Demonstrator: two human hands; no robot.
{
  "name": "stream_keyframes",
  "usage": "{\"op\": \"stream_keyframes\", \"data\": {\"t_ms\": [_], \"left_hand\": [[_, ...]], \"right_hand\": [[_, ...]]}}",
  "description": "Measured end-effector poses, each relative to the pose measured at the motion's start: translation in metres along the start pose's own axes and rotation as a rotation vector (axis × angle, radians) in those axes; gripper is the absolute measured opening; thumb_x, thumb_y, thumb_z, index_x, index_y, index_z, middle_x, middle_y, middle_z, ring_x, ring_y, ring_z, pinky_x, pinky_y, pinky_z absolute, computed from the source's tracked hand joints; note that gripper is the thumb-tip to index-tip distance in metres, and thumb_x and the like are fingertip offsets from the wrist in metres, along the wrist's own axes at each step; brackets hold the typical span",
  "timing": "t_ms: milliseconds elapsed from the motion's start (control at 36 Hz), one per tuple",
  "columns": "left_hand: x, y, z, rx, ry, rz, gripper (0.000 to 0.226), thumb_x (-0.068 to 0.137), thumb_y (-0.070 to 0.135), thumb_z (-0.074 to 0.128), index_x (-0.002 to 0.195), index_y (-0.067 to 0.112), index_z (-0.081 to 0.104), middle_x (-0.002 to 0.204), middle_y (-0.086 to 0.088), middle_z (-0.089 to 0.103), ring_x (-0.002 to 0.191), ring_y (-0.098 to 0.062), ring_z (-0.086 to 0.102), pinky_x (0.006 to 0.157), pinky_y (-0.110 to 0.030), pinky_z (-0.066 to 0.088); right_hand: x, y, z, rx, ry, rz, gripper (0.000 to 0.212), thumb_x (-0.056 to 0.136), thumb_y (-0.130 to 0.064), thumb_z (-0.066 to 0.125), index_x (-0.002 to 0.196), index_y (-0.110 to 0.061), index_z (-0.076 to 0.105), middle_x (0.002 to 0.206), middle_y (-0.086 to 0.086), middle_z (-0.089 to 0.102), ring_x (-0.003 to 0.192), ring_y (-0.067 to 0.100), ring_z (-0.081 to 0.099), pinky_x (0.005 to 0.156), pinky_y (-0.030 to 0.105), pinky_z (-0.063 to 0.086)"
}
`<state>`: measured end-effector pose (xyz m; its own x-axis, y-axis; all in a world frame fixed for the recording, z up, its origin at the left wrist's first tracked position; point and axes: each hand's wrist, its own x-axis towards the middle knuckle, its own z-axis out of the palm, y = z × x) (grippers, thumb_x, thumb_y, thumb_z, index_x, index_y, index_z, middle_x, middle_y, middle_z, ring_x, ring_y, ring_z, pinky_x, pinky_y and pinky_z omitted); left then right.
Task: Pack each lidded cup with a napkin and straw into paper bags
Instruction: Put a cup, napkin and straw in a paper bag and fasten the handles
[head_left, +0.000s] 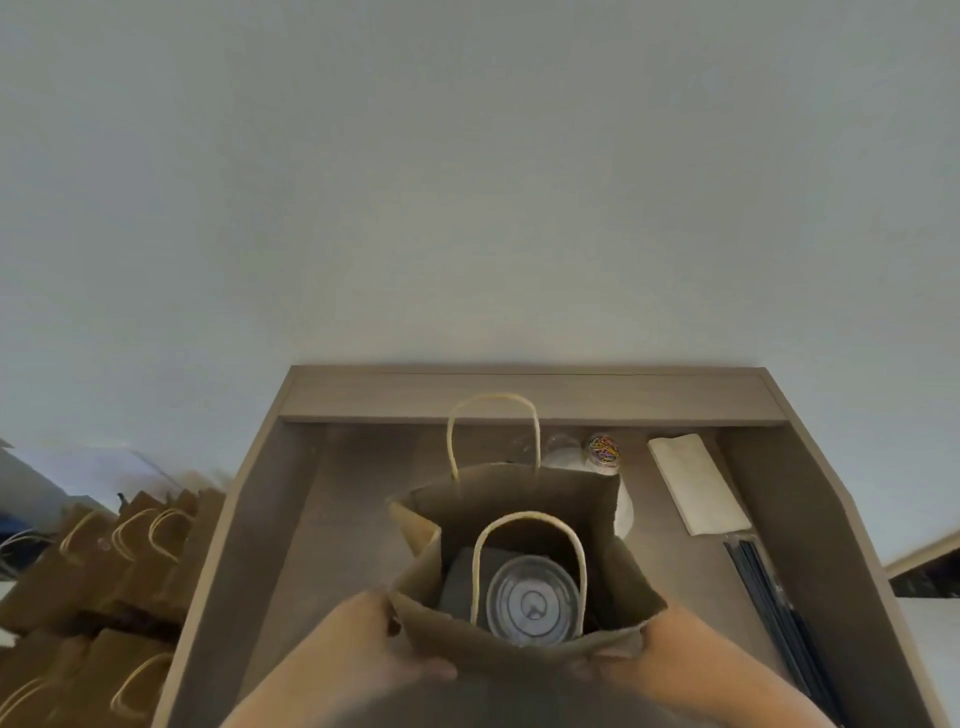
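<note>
The left hand and the right hand each gripped a near corner of the open paper bag, which was upright at the middle of the wooden desk. Inside the bag sat a lidded cup beside a grey flat piece. A napkin stack and black straws lay to the right. More bags stood beside the desk on the left.
</note>
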<state>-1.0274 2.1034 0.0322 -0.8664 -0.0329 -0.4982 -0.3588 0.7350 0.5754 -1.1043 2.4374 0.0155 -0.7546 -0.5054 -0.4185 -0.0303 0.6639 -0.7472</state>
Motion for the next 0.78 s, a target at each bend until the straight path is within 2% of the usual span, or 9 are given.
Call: {"op": "stream_keyframes", "data": {"t_ms": [83, 194, 250, 361, 444, 528, 583, 639, 778], "left_hand": [[0.004, 0.000, 0.009, -0.073, -0.007, 0.023, 0.077, 0.047, 0.081, 0.087, 0.115, 0.051, 0.070, 0.106, 0.032, 0.074, 0.099, 0.017, 0.065, 0.088, -0.012, 0.054], [-0.002, 0.013, 0.004, -0.060, 0.087, 0.160, 0.065, 0.055, 0.066, 0.088, 0.104, 0.087, 0.051, 0.101, 0.057, 0.059, 0.099, 0.033, 0.054, 0.079, 0.005, 0.042], [-0.005, 0.016, 0.001, -0.052, 0.122, 0.197, 0.056, 0.059, 0.060, 0.087, 0.103, 0.080, 0.060, 0.102, 0.052, 0.064, 0.102, 0.030, 0.055, 0.081, 0.004, 0.042], [-0.013, 0.020, -0.011, -0.041, 0.216, 0.235, 0.035, 0.071, 0.052, 0.088, 0.101, 0.037, 0.077, 0.108, 0.031, 0.072, 0.104, 0.015, 0.061, 0.089, -0.014, 0.050], [-0.020, 0.029, -0.022, -0.068, 0.222, 0.334, 0.023, 0.078, 0.041, 0.089, 0.099, 0.040, 0.080, 0.117, 0.033, 0.067, 0.111, 0.010, 0.061, 0.091, -0.015, 0.050], [-0.023, 0.034, -0.026, -0.102, 0.222, 0.346, 0.030, 0.078, 0.048, 0.086, 0.103, 0.057, 0.074, 0.119, 0.033, 0.065, 0.111, 0.009, 0.060, 0.088, -0.013, 0.051], [-0.022, 0.031, -0.023, -0.140, 0.229, 0.301, 0.047, 0.067, 0.063, 0.084, 0.110, 0.067, 0.065, 0.116, 0.038, 0.065, 0.107, 0.013, 0.060, 0.081, -0.010, 0.052], [-0.017, 0.023, -0.018, -0.151, 0.230, 0.214, 0.059, 0.056, 0.073, 0.082, 0.111, 0.060, 0.066, 0.107, 0.040, 0.067, 0.103, 0.016, 0.060, 0.079, -0.010, 0.051], [-0.011, 0.016, -0.004, -0.078, 0.174, 0.143, 0.072, 0.051, 0.078, 0.085, 0.116, 0.050, 0.070, 0.108, 0.035, 0.071, 0.107, 0.011, 0.063, 0.096, -0.021, 0.053]], "right_hand": [[-0.001, -0.002, 0.005, -0.001, 0.017, -0.050, 0.083, 0.065, -0.079, 0.086, 0.138, -0.063, 0.049, 0.134, -0.029, 0.063, 0.127, -0.007, 0.058, 0.110, 0.035, 0.053], [-0.010, -0.015, 0.001, 0.026, 0.080, -0.047, 0.067, 0.077, -0.058, 0.089, 0.136, -0.055, 0.060, 0.134, -0.029, 0.065, 0.127, -0.008, 0.059, 0.110, 0.033, 0.051], [-0.015, -0.022, -0.006, 0.007, 0.091, -0.049, 0.049, 0.082, -0.054, 0.086, 0.127, -0.047, 0.069, 0.125, -0.025, 0.071, 0.119, -0.003, 0.064, 0.105, 0.034, 0.053], [-0.025, -0.032, -0.021, 0.000, 0.135, -0.105, 0.028, 0.086, -0.044, 0.081, 0.113, -0.050, 0.073, 0.116, -0.024, 0.072, 0.110, 0.001, 0.065, 0.095, 0.025, 0.052], [-0.029, -0.034, -0.029, 0.014, 0.167, -0.147, 0.026, 0.091, -0.033, 0.082, 0.111, -0.049, 0.074, 0.114, -0.020, 0.074, 0.107, 0.005, 0.067, 0.090, 0.020, 0.051], [-0.028, -0.031, -0.029, 0.060, 0.182, -0.129, 0.023, 0.093, -0.026, 0.082, 0.107, -0.042, 0.077, 0.110, -0.016, 0.077, 0.105, 0.009, 0.070, 0.097, 0.033, 0.056], [-0.026, -0.032, -0.027, 0.088, 0.170, -0.128, 0.029, 0.090, -0.029, 0.083, 0.116, -0.040, 0.074, 0.113, -0.015, 0.077, 0.110, 0.008, 0.070, 0.100, 0.039, 0.056], [-0.023, -0.033, -0.023, 0.092, 0.104, -0.083, 0.048, 0.082, -0.045, 0.087, 0.125, -0.044, 0.065, 0.120, -0.021, 0.073, 0.115, 0.001, 0.067, 0.104, 0.036, 0.054], [-0.018, -0.029, -0.011, 0.044, 0.045, -0.010, 0.073, 0.069, -0.060, 0.093, 0.133, -0.052, 0.057, 0.125, -0.030, 0.068, 0.118, -0.009, 0.062, 0.108, 0.034, 0.051]]}}
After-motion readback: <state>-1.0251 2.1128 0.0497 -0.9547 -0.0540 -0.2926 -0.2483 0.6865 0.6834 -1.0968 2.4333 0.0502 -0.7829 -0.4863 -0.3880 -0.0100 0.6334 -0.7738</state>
